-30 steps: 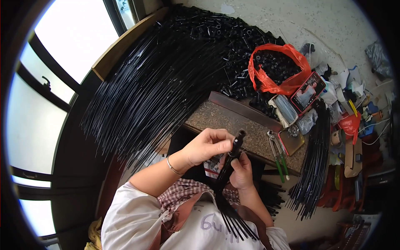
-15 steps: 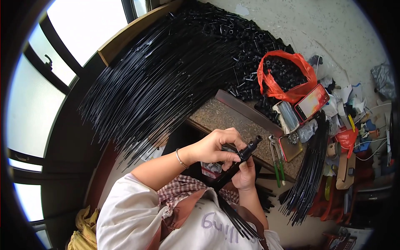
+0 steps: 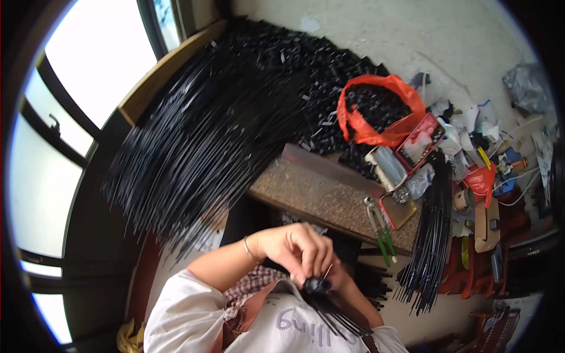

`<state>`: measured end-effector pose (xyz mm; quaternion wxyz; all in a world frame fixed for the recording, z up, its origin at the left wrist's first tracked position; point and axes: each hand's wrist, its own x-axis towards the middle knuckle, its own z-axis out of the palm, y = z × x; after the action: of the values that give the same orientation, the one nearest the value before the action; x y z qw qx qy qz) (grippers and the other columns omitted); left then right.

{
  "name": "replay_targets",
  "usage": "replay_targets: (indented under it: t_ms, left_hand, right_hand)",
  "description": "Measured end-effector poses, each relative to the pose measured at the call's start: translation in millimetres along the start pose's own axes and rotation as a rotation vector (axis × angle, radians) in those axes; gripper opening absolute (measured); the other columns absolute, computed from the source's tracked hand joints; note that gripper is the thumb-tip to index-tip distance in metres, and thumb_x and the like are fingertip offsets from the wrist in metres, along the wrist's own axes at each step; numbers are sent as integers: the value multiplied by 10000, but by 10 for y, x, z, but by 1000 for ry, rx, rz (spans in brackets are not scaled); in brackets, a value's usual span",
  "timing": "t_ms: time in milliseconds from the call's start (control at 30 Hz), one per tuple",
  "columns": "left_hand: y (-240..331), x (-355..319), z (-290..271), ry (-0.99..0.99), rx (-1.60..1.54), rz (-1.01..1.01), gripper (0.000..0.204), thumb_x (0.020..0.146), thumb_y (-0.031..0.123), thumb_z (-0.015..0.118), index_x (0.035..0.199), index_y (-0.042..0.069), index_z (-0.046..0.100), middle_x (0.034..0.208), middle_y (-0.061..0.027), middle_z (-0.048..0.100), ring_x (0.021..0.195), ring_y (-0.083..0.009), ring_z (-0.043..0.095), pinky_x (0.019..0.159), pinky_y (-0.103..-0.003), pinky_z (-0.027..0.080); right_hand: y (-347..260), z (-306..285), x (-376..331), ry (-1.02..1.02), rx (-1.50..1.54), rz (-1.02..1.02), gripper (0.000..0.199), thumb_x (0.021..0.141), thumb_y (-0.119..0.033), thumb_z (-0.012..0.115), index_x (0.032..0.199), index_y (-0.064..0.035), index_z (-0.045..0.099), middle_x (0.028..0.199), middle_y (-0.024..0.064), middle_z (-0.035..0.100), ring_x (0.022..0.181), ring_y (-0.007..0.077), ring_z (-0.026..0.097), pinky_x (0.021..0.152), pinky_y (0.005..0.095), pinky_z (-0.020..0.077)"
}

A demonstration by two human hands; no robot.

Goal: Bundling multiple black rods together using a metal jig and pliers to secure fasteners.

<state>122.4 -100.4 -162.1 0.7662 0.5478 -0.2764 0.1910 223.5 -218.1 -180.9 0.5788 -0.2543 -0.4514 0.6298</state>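
A bundle of thin black rods with a dark tubular end, by its look a folded umbrella frame (image 3: 316,286), is held upright in front of my chest. Its rods spread down over my white shirt. My left hand (image 3: 301,250), with a bracelet at the wrist, is closed, thumb and fingertips pinching at the frame's dark end. Behind it my right hand (image 3: 340,277) is closed around the frame; its fingers are partly hidden and blurred. A thin pale line, perhaps wire, shows between the hands.
Beyond the worktop (image 3: 312,188) lies a large pile of black frames (image 3: 194,135). A red plastic bag (image 3: 382,138) holds small black parts. Green-handled pliers (image 3: 381,230) lie by an amber-coloured tray (image 3: 399,210). More black frames (image 3: 429,235) hang over the right edge.
Both hands and the frame have come lower and closer to my chest, and the frame's end now faces upward. The left fingers have bunched over it. The view has shifted.
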Motion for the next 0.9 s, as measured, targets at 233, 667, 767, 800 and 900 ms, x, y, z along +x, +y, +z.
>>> replay_targets:
  t_ms: [233,667,767,800,900]
  left_hand:
    - [47,376,22,685,162,-219,749,618,397,609,1186,64,251,1063,-87,417,1024,-190,376,850,-350,285]
    - [58,497,207,588,850,-294,244,577,62,670,761,-17,531,709,-40,526,659,-94,503,599,-213,409]
    - [46,398,128,551,515,-293,242,529,114,703,669,13,533,642,-39,509,583,-117,474,530,-221,369]
    - [57,423,113,549,512,-297,242,529,114,703,669,13,533,642,-39,509,583,-117,474,530,-221,369]
    - [108,549,131,318,185,-245,260,538,100,695,723,-7,546,680,-48,523,620,-118,473,571,-222,369]
  right_hand:
    - [-294,-31,37,739,205,-181,214,740,-110,502,920,-9,446,798,53,514,690,114,481,668,242,379]
    - [-460,-86,-38,691,-646,-255,73,685,-28,564,739,20,550,757,48,540,676,76,501,564,186,392]
    - [-640,-120,-6,418,-125,29,158,598,27,623,721,-8,530,713,-13,505,634,49,464,547,163,384]
    - [-638,-148,2,423,-121,29,158,598,27,623,721,-8,530,713,-13,505,634,49,464,547,163,384]
    - [-603,-343,11,132,-36,26,255,496,65,677,649,-43,503,684,-17,515,647,52,481,567,182,399]
